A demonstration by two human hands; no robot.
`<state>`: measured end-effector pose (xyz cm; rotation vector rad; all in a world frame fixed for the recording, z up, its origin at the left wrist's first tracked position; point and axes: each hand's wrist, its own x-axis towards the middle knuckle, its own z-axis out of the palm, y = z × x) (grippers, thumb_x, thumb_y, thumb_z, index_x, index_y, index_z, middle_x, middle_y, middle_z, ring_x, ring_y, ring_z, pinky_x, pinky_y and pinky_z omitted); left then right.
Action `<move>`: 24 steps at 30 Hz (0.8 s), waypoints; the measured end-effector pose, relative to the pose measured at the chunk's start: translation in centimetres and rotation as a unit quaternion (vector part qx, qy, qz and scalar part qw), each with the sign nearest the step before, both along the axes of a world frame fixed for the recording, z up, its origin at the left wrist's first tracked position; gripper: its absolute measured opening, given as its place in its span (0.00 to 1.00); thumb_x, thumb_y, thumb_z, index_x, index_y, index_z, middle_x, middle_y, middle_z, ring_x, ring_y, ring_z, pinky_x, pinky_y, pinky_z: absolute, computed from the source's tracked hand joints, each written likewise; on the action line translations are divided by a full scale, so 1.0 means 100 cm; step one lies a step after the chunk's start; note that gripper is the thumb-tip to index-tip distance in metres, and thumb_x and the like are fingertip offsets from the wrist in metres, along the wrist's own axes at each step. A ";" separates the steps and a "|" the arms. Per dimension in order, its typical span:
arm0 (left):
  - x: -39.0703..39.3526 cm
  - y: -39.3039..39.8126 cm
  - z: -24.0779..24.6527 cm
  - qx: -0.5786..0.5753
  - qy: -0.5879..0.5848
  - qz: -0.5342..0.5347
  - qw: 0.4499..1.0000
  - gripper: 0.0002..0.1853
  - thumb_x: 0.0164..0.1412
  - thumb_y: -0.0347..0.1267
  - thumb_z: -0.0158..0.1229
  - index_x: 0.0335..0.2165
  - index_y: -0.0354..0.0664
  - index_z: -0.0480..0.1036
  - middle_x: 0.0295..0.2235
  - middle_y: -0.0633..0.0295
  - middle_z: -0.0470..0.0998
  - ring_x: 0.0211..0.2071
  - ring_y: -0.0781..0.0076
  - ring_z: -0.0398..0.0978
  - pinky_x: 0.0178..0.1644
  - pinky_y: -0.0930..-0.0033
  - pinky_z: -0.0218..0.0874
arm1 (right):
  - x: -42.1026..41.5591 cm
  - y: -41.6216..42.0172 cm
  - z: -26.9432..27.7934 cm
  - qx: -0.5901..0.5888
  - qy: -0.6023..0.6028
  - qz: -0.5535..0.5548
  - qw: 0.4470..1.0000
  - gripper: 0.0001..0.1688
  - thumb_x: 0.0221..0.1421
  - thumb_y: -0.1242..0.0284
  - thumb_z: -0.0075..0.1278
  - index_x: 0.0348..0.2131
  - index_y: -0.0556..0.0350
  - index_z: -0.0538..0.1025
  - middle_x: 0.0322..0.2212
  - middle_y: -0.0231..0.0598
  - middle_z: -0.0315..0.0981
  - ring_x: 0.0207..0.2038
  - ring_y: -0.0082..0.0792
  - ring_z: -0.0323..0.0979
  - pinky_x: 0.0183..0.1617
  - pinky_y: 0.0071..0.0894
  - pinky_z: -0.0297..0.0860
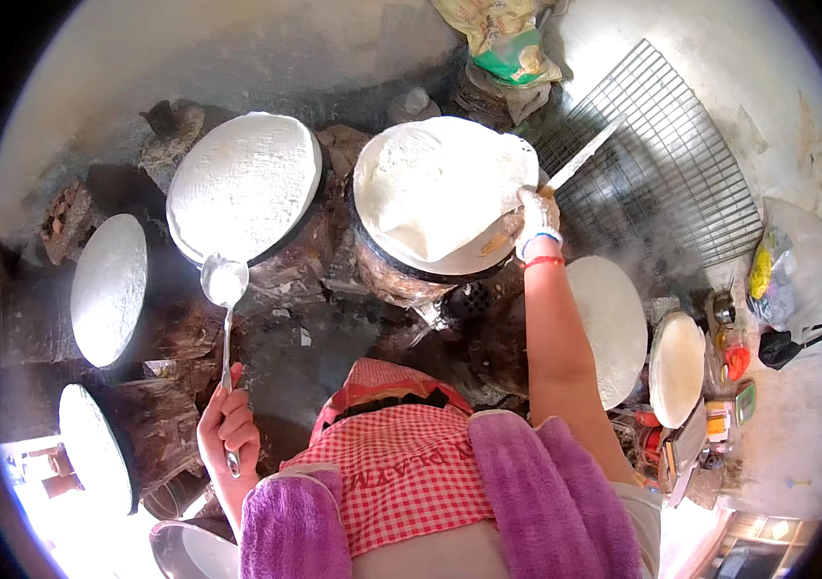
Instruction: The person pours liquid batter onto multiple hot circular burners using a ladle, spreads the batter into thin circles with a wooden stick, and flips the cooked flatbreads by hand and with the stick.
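My left hand (230,427) is closed on the handle of a metal ladle (225,284), whose bowl overlaps the near edge of a round pan covered in white batter (244,184). My gloved right hand (539,218) is at the right rim of a second round pan, beside a thin white sheet (447,188) that lies there with folded, uneven edges. A long flat blade (588,155) coated in white sticks out from that hand towards the upper right. Whether its fingers also pinch the sheet is unclear.
More white-topped rounds stand at the left (108,289), lower left (96,449) and right (608,329). A wire rack (671,152) leans at the upper right. A stack of pale sheets (677,369) is near jars and boxes. A metal basin (190,554) sits at the lower left.
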<state>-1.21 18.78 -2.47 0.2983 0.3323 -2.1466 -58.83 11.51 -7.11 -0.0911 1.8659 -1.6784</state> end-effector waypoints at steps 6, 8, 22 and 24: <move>0.016 0.001 -0.003 -0.009 -0.050 0.000 0.999 0.23 0.74 0.28 0.38 0.62 0.28 0.54 0.24 0.68 0.55 0.16 0.85 0.50 0.14 0.79 0.46 | 0.025 0.003 0.023 -0.054 0.045 -0.011 0.997 0.24 0.57 0.73 0.56 0.53 0.50 0.70 0.36 0.38 0.75 0.30 0.35 0.76 0.27 0.39 0.73; 0.025 -0.001 -0.010 -0.012 -0.054 -0.005 0.998 0.23 0.74 0.28 0.38 0.62 0.29 0.55 0.24 0.68 0.55 0.16 0.85 0.50 0.14 0.80 0.46 | 0.031 0.002 0.029 -0.035 0.046 -0.010 0.998 0.24 0.58 0.75 0.55 0.53 0.51 0.70 0.37 0.37 0.74 0.32 0.33 0.76 0.28 0.34 0.74; 0.014 0.009 -0.016 -0.017 -0.143 -0.057 0.988 0.21 0.72 0.27 0.40 0.60 0.32 0.61 0.24 0.69 0.57 0.15 0.85 0.53 0.14 0.80 0.46 | -0.112 0.262 0.133 0.087 0.083 -0.011 0.993 0.11 0.57 0.62 0.58 0.35 0.45 0.74 0.13 0.25 0.61 0.12 0.27 0.58 0.15 0.27 0.59; -0.009 0.019 -0.013 -0.017 -0.143 -0.077 0.987 0.21 0.72 0.27 0.40 0.60 0.32 0.60 0.24 0.69 0.57 0.15 0.85 0.53 0.14 0.80 0.46 | -0.158 0.343 0.145 0.084 0.166 -0.063 0.981 0.15 0.56 0.64 0.58 0.41 0.49 0.75 0.19 0.28 0.69 0.20 0.30 0.68 0.23 0.32 0.67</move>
